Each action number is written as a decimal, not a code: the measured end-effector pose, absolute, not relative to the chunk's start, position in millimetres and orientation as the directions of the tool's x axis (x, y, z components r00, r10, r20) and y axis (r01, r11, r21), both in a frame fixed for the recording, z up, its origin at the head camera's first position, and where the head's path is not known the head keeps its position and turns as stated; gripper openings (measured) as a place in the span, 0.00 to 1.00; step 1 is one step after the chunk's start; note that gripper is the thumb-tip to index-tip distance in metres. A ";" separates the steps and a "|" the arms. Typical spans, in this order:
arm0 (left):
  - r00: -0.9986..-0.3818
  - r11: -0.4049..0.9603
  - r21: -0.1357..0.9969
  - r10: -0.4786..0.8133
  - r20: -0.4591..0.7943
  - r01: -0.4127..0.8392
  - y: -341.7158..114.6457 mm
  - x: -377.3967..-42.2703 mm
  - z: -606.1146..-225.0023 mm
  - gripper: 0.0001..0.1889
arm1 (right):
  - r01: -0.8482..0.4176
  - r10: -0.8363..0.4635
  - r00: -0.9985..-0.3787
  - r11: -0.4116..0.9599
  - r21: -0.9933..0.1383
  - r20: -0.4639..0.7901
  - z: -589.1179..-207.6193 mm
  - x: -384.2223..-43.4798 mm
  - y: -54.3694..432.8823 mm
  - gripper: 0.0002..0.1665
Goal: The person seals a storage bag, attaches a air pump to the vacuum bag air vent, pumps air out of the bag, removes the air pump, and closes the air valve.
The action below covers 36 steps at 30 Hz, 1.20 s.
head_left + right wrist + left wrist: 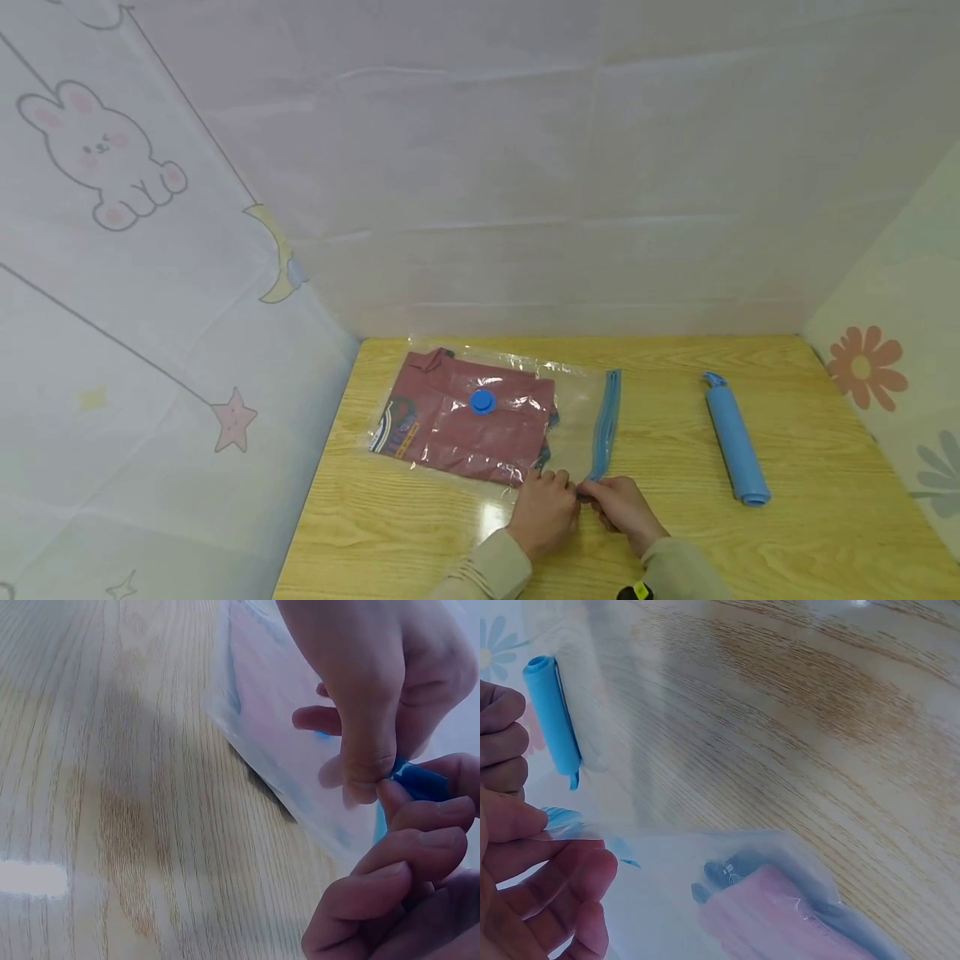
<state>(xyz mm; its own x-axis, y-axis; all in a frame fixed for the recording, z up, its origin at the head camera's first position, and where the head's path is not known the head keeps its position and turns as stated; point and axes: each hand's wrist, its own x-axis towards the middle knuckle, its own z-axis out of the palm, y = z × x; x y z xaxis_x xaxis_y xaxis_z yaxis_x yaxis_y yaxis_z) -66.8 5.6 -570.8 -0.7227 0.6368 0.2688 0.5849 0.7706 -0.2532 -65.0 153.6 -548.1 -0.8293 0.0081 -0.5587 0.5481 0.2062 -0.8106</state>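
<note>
A clear vacuum storage bag (577, 408) lies flat on the table, with a folded dark-pink garment (465, 442) inside and a round blue valve (482, 402) on top. Its blue zip strip (607, 417) runs along the right-hand end. At the near corner of that end, my left hand (545, 510) pinches the bag's edge between thumb and forefinger, the other fingers loosely bent. Close beside it, my right hand (624, 508) pinches the near end of the zip strip. A short blue piece of it (420, 780) shows between the two hands in the right wrist view.
To the right on the wooden table (825, 467) lies a light-blue tube-shaped hand pump (737, 442) with a hooked far end. Pale fabric walls (480, 208) with printed figures enclose the table at the back and on both sides.
</note>
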 end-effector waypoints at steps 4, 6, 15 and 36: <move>-0.717 0.771 -0.269 0.636 0.284 0.577 6.5 -67.4 -571.2 0.10 | 0.545 0.015 -0.832 0.200 -0.814 -0.554 -547.2 -65.5 154.0 0.19; -0.714 0.772 -0.277 0.635 0.296 0.572 6.8 -67.8 -571.1 0.10 | 0.544 0.018 -0.834 0.199 -0.815 -0.552 -546.5 -66.1 154.2 0.19; -0.682 0.764 -0.324 0.645 0.344 0.559 7.4 -68.6 -573.2 0.08 | 0.547 0.024 -0.833 0.197 -0.814 -0.553 -548.2 -68.2 156.4 0.21; -0.638 0.720 -0.368 0.693 0.337 0.588 8.2 -63.2 -574.7 0.09 | 0.565 0.101 -0.823 0.243 -0.789 -0.558 -571.3 -80.4 172.2 0.26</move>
